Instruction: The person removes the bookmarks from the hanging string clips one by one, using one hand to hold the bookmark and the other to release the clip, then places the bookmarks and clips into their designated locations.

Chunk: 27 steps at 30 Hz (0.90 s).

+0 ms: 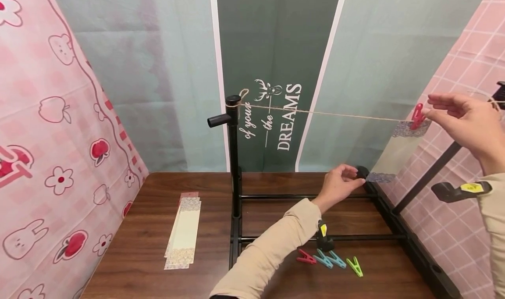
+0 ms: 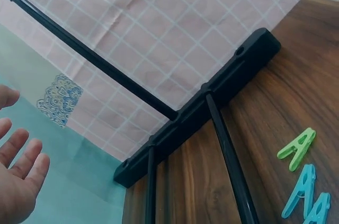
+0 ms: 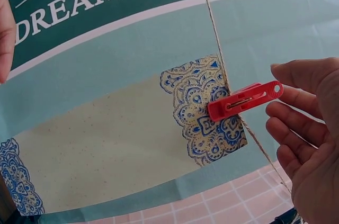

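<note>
A cream paper strip (image 3: 111,139) with blue patterned ends hangs from a twine line (image 1: 347,115). One red clothespin (image 3: 243,101) clips its top end to the twine. My right hand (image 1: 471,123) is beside that clothespin, thumb and fingers spread around its handle end without pinching it. Near the strip's lower end is my left hand (image 1: 337,187), its fingers loosely bent and holding nothing. In the left wrist view, the fingers (image 2: 24,155) stand apart from the strip's patterned end (image 2: 61,99).
A black stand (image 1: 233,167) carries the twine between two posts. On the wooden table (image 1: 130,246), a stack of similar paper strips (image 1: 185,231) lies at left. A red clothespin (image 1: 306,257), blue clothespins (image 1: 324,259) and a green clothespin (image 1: 355,266) lie by the stand's front bar.
</note>
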Available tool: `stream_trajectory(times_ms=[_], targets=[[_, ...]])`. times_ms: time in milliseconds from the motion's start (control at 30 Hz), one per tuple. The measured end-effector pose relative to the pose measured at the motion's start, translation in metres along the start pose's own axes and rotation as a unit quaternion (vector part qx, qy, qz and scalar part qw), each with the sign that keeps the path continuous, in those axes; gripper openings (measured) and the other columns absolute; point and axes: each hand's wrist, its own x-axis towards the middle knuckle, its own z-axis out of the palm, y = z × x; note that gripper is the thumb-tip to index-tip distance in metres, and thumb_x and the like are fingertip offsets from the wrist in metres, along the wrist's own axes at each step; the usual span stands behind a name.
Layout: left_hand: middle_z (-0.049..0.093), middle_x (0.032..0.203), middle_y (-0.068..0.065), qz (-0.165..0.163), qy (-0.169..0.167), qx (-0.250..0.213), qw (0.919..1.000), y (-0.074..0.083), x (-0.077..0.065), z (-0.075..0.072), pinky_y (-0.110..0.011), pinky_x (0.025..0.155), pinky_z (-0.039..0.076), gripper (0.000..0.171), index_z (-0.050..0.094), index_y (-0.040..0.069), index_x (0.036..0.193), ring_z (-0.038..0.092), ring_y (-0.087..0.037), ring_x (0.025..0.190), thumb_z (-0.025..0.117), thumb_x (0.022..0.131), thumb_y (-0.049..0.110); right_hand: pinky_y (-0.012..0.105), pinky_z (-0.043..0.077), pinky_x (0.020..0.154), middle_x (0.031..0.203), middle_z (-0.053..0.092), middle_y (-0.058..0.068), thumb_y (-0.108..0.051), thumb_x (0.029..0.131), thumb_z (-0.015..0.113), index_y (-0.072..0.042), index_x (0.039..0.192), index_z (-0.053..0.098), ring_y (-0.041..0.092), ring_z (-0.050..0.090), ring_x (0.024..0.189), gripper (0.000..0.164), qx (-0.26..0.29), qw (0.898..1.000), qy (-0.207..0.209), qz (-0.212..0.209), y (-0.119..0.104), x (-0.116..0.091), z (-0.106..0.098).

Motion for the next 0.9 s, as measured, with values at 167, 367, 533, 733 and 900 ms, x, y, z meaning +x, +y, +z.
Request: stream_trajectory(times_ms=[167,367,533,733,900], targets=[[0.068,0.098,0.004,0.005,-0.012,0.033,0.9994,-0.004,-0.001,0.004,-0.010,0.066,0.045,0.023,0.066,0.012,0.104,0.061,-0.001,0.082,0.077,0.085,0.016,0.002,0.037,0.063,0.099,0.053,-0.032,-0.020,0.091,0.068,-0.010,0.133,0.058,-0.014,0.049,0.081,0.044,0.001,1.000,-0.009,0.001,0.003,0.002,-0.001],[0.067,0.099,0.005,0.007,-0.025,0.056,0.9981,-0.006,0.000,0.010,-0.007,0.068,0.044,0.025,0.066,0.011,0.107,0.063,-0.005,0.087,0.076,0.085,0.018,0.004,0.036,0.061,0.094,0.052,-0.035,-0.022,0.092,0.066,-0.011,0.134,0.058,-0.012,0.049,0.081,0.044,-0.008,1.000,-0.022,0.001,0.003,0.005,-0.003],[0.068,0.105,0.002,0.004,-0.037,0.058,0.9976,-0.005,0.003,0.013,-0.008,0.072,0.044,0.030,0.065,0.011,0.111,0.061,-0.002,0.090,0.077,0.085,0.020,0.006,0.034,0.061,0.090,0.049,-0.038,-0.027,0.095,0.062,-0.009,0.137,0.055,-0.013,0.047,0.081,0.046,-0.042,0.998,-0.049,-0.009,0.002,0.008,-0.004],[0.066,0.113,0.000,-0.007,-0.053,0.052,0.9972,-0.003,0.004,0.015,-0.011,0.078,0.044,0.039,0.063,0.009,0.119,0.060,-0.004,0.098,0.077,0.084,0.019,0.006,0.032,0.064,0.087,0.049,-0.040,-0.027,0.097,0.060,-0.008,0.137,0.054,-0.017,0.046,0.081,0.045,-0.053,0.995,-0.082,-0.011,0.000,0.007,-0.002],[0.066,0.112,0.001,-0.018,-0.043,0.041,0.9981,-0.003,0.003,0.019,-0.010,0.078,0.044,0.037,0.063,0.009,0.117,0.061,-0.005,0.100,0.077,0.084,0.018,0.006,0.032,0.065,0.084,0.053,-0.040,-0.023,0.096,0.062,-0.017,0.133,0.058,-0.019,0.049,0.079,0.038,-0.049,0.995,-0.080,-0.023,-0.001,0.004,-0.002]])
